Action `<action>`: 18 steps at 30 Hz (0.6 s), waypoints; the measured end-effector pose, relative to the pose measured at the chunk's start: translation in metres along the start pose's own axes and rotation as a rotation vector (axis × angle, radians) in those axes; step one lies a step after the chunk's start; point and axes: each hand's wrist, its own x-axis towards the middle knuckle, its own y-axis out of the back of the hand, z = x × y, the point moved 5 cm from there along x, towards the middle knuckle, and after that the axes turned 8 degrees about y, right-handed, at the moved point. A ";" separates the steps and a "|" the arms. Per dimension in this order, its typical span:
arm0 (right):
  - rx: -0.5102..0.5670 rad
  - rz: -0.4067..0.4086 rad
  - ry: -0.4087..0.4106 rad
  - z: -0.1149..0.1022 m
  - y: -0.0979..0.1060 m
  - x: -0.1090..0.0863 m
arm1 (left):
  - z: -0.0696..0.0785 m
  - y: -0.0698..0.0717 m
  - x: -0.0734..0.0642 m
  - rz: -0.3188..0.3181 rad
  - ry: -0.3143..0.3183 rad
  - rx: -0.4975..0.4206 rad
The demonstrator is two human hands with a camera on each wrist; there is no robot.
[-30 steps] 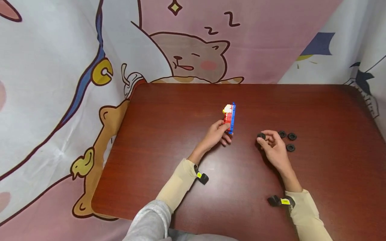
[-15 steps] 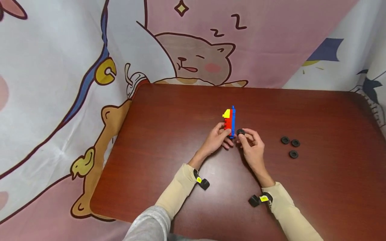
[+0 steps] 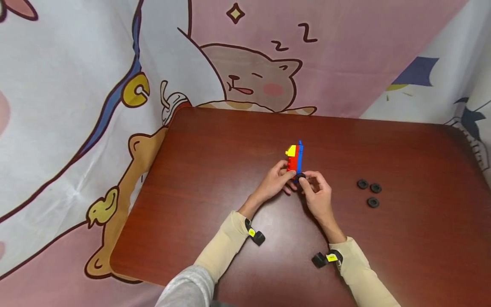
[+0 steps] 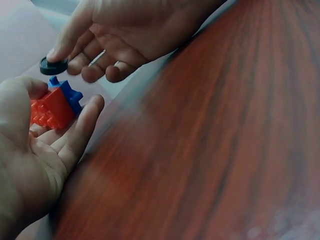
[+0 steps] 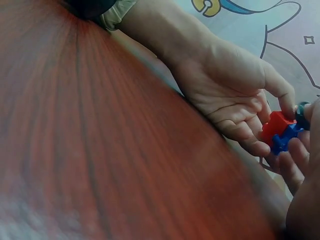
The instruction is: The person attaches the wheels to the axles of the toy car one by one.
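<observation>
My left hand (image 3: 273, 181) grips a toy car body of building bricks (image 3: 293, 163), red with a blue base and a yellow sloped piece at its far end. Between thumb and fingers my right hand (image 3: 317, 192) pinches a small black toy wheel (image 4: 53, 66). In the left wrist view the wheel sits right at a blue peg (image 4: 54, 80) on the near end of the base. The right wrist view shows the red bricks (image 5: 276, 125) in the left fingers, with the wheel beside them partly hidden by the right hand.
Three more black wheels (image 3: 375, 187) lie on the dark red wooden table (image 3: 422, 238), to the right of my right hand. A printed cloth (image 3: 326, 76) with cartoon animals hangs behind the table and along its left side.
My right hand has carried the wheel leftward from beside the other wheels to the near end of the car body. The left hand keeps its grip, staying almost in place.
</observation>
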 end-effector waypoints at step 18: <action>-0.065 -0.059 -0.116 0.005 -0.003 -0.003 | 0.001 -0.002 -0.007 -0.109 -0.017 0.030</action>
